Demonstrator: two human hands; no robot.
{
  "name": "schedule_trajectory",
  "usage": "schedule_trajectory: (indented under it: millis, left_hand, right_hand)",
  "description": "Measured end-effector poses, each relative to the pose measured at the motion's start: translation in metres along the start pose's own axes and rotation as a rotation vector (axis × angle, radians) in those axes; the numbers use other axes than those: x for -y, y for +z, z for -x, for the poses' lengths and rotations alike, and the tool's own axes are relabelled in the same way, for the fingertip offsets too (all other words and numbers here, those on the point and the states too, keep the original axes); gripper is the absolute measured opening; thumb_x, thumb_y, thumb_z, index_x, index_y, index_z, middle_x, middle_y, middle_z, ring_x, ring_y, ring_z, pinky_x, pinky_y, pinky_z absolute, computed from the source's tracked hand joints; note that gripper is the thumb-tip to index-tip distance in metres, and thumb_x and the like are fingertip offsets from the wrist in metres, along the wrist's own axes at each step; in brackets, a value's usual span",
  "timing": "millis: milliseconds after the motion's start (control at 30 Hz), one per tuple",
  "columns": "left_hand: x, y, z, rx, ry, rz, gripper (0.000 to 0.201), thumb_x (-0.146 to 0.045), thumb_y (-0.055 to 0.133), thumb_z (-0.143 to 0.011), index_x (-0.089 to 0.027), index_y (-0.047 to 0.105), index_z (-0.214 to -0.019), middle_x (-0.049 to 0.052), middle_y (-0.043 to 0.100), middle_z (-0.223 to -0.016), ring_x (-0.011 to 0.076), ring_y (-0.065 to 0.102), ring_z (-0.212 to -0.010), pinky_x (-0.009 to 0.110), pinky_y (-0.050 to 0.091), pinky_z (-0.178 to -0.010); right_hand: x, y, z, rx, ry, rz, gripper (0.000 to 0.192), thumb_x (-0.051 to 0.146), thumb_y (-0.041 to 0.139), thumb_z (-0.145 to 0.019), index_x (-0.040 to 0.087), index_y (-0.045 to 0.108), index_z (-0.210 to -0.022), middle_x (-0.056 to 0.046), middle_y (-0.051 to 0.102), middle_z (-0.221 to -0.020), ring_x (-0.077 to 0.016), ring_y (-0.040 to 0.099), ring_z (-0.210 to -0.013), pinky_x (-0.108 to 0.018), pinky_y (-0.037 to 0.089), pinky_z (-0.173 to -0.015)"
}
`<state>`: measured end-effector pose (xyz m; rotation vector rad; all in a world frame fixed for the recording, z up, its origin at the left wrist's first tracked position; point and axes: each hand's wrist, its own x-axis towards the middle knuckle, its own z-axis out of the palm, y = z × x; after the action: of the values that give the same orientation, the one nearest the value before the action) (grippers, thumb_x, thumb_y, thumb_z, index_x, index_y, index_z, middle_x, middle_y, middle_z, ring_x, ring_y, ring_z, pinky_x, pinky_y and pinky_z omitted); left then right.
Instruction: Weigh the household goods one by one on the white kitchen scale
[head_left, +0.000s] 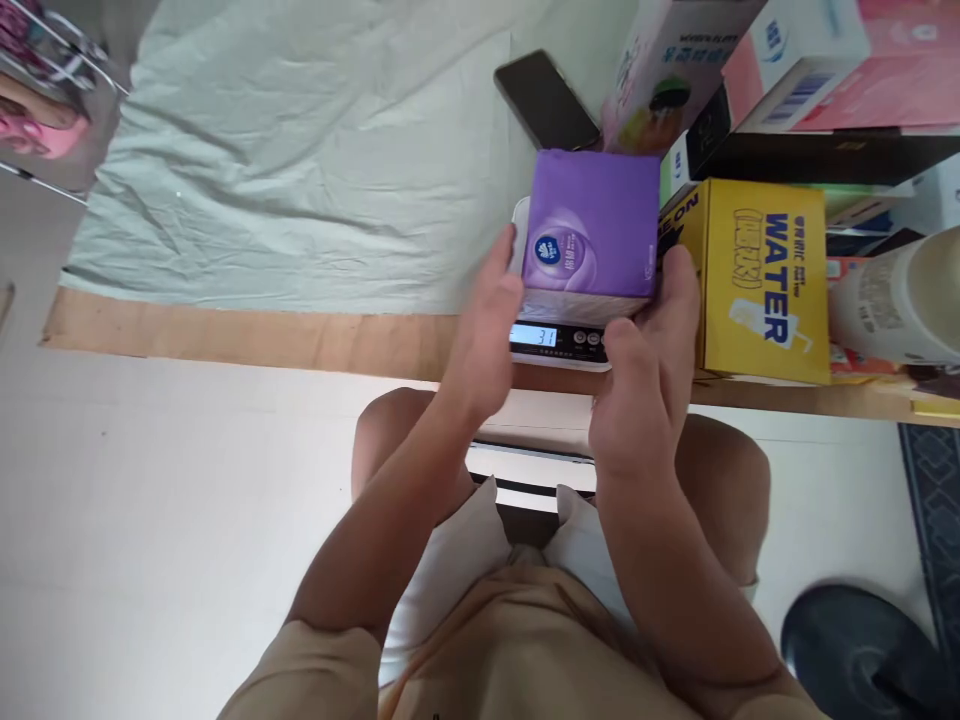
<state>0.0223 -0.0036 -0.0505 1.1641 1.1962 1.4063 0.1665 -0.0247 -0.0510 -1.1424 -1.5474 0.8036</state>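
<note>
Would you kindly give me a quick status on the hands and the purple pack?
Left hand and right hand grip the purple pack. Pack on scale, display lit. Yellow box close beside.

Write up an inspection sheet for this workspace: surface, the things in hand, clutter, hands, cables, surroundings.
Surface: pale green sheet spread over a low platform with a wooden edge.
Things in hand: purple tissue pack sits on a white digital scale; the display reads 31.
Clutter: yellow WATER box right of the pack; black phone behind it; stacked cartons and a beige cup at right.
Hands: left hand against the pack's left side, right hand against its right side; grip looks light.
Cables: nothing seen.
Surroundings: pale floor, dark patterned mat, black round object at lower right; the person's knees are below the scale.
</note>
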Motion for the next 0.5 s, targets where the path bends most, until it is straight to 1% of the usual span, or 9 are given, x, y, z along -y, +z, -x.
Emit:
schedule_trajectory:
  millis: [67,100,167,200,233,267,300,400,500]
  left_hand:
    - [-0.003,-0.010,-0.011,-0.089,0.002,0.005,0.059,-0.068,0.046,-0.096,-0.031,0.053,-0.141,-0.005,0.043,-0.162,0.0234,0.030,-0.159,0.040,0.026,-0.135]
    - [-0.006,-0.014,-0.019,-0.148,0.031,0.010,0.053,-0.065,0.046,-0.097,-0.030,0.056,-0.136,-0.003,0.050,-0.156,0.0226,0.038,-0.154,0.039,0.034,-0.130]
    - [-0.014,-0.019,-0.038,-0.291,0.116,0.007,0.031,-0.047,0.044,-0.103,-0.025,0.064,-0.113,0.003,0.069,-0.121,0.0201,0.063,-0.123,0.037,0.052,-0.101]
    - [-0.016,-0.020,-0.046,-0.346,0.158,0.000,0.025,-0.036,0.043,-0.104,-0.022,0.063,-0.096,0.003,0.068,-0.096,0.0169,0.066,-0.098,0.035,0.051,-0.083]
    - [-0.017,-0.021,-0.052,-0.372,0.193,-0.005,0.027,-0.027,0.043,-0.103,-0.020,0.058,-0.082,0.001,0.059,-0.079,0.0137,0.060,-0.078,0.033,0.046,-0.070]
    - [-0.017,-0.022,-0.056,-0.378,0.224,-0.013,0.031,-0.021,0.044,-0.102,-0.020,0.049,-0.071,0.000,0.049,-0.067,0.0112,0.051,-0.065,0.032,0.039,-0.063]
    - [-0.015,-0.024,-0.057,-0.353,0.240,-0.024,0.037,-0.017,0.047,-0.100,-0.019,0.042,-0.064,-0.001,0.042,-0.061,0.0095,0.043,-0.058,0.032,0.033,-0.059]
    - [-0.007,-0.032,-0.044,-0.237,0.227,-0.081,0.051,-0.021,0.061,-0.095,-0.017,0.034,-0.053,-0.002,0.031,-0.052,0.0070,0.032,-0.052,0.032,0.021,-0.053]
    - [-0.004,-0.040,-0.028,-0.138,0.222,-0.172,0.054,-0.035,0.064,-0.097,-0.016,0.041,-0.052,-0.002,0.034,-0.052,0.0065,0.033,-0.051,0.032,0.020,-0.051]
  right_hand:
    - [0.027,0.001,0.000,-0.135,-0.029,-0.114,0.062,0.044,0.046,-0.096,0.033,0.030,-0.155,0.001,0.019,-0.170,-0.0232,0.010,-0.164,-0.056,0.012,-0.138]
    - [0.041,-0.001,-0.003,-0.165,-0.041,-0.178,0.057,0.041,0.050,-0.093,0.032,0.039,-0.148,0.001,0.028,-0.166,-0.0222,0.018,-0.163,-0.052,0.019,-0.137]
    - [0.062,-0.009,-0.014,-0.163,-0.033,-0.297,0.043,0.035,0.054,-0.088,0.028,0.051,-0.130,-0.005,0.054,-0.143,-0.0190,0.051,-0.142,-0.043,0.046,-0.120]
    - [0.067,-0.014,-0.019,-0.155,-0.016,-0.353,0.032,0.033,0.053,-0.088,0.025,0.054,-0.119,-0.005,0.063,-0.119,-0.0159,0.064,-0.116,-0.036,0.055,-0.099]
    - [0.069,-0.018,-0.023,-0.122,-0.007,-0.398,0.020,0.033,0.052,-0.090,0.024,0.054,-0.107,-0.003,0.061,-0.093,-0.0128,0.064,-0.087,-0.031,0.054,-0.077]
    - [0.067,-0.021,-0.024,-0.070,-0.019,-0.428,0.012,0.034,0.049,-0.093,0.023,0.052,-0.098,0.000,0.050,-0.075,-0.0107,0.052,-0.066,-0.028,0.046,-0.063]
    - [0.062,-0.022,-0.022,-0.006,-0.057,-0.447,0.016,0.036,0.046,-0.096,0.023,0.049,-0.089,0.003,0.039,-0.066,-0.0095,0.040,-0.056,-0.027,0.036,-0.055]
    - [0.037,-0.016,0.001,0.254,-0.215,-0.449,0.033,0.037,0.044,-0.098,0.020,0.037,-0.071,0.004,0.028,-0.057,-0.0073,0.026,-0.051,-0.026,0.022,-0.051]
    - [0.016,-0.004,0.028,0.454,-0.297,-0.437,0.037,0.036,0.046,-0.095,0.019,0.032,-0.066,0.005,0.027,-0.050,-0.0074,0.021,-0.049,-0.027,0.016,-0.049]
